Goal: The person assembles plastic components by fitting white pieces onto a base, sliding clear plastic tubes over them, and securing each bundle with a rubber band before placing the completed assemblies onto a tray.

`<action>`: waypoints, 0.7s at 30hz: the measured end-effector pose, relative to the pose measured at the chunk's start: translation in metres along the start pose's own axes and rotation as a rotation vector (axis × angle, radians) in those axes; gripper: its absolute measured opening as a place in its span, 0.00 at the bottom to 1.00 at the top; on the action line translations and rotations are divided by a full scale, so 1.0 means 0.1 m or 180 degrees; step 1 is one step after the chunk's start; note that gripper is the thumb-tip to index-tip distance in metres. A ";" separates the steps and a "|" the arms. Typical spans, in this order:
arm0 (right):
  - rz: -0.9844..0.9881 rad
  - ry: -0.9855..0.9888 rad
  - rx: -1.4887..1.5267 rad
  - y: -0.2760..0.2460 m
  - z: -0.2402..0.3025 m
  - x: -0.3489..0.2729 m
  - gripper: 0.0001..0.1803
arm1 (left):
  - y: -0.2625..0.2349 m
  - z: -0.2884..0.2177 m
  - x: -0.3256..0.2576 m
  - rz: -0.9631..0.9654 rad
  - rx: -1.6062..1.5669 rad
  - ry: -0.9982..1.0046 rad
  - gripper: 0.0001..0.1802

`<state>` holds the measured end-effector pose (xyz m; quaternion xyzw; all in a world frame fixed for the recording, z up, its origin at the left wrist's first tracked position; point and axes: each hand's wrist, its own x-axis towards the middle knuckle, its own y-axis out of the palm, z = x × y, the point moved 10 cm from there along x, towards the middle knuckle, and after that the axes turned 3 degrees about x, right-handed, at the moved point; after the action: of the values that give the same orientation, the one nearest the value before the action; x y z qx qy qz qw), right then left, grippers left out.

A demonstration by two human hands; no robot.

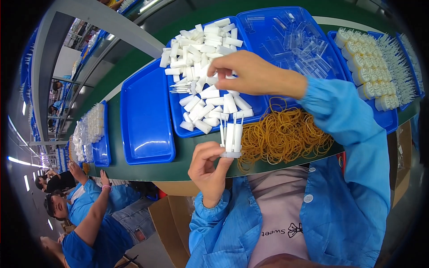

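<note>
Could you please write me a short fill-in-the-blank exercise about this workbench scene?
1. The ____ hand holds the pronged piece.
2. The other hand is over the ____ pieces.
3. The amber bands lie to the ____ of the pronged piece.
4. The tray under the loose pieces is ____.

Missing words: left; white; right; blue.

"What does the person wear on top?"

"A bright blue jacket [357,129], long-sleeved, its creased cloth hanging open down the front."

"How do the sleeves end?"

"The left cuff [216,204] is gathered into a small ruffle; the right cuff [308,89] is drawn in too."

"Fastenings?"

"Round white buttons [308,198], two showing on the right front edge."

"And underneath?"

"A pale pinkish-grey shirt [277,210] with a black print [295,230]: lettering beside a line-drawn bow."

"The hands?"

"Left hand [211,170] and right hand [245,73] are both bare."
</note>
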<state>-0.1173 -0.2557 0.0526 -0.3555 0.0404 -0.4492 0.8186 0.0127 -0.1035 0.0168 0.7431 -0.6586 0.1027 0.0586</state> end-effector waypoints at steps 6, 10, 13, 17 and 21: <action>0.0005 -0.0201 -0.1896 0.50 -0.26 0.37 0.15 | -0.05 -0.06 -0.04 -0.0126 0.0342 0.0249 0.11; -0.0358 -0.0421 -0.1166 0.24 -0.13 0.30 0.14 | -0.19 0.00 -0.06 -0.0382 0.0183 0.0107 0.11; 0.0218 0.0356 0.0620 0.18 -0.20 0.21 0.12 | -0.16 0.00 -0.01 -0.0375 0.0118 0.0125 0.12; 0.0482 0.1145 0.2623 0.31 -0.23 -0.05 0.14 | -0.07 -0.17 0.05 -0.0351 0.0499 0.0663 0.11; 0.0675 0.1328 0.2738 0.36 -0.22 -0.15 0.15 | -0.01 -0.21 0.08 -0.0310 0.0686 0.0644 0.10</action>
<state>-0.1091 -0.2442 0.0103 0.1186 0.0502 -0.4010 0.9070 0.0132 -0.1060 0.0392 0.7620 -0.5977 0.2442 0.0496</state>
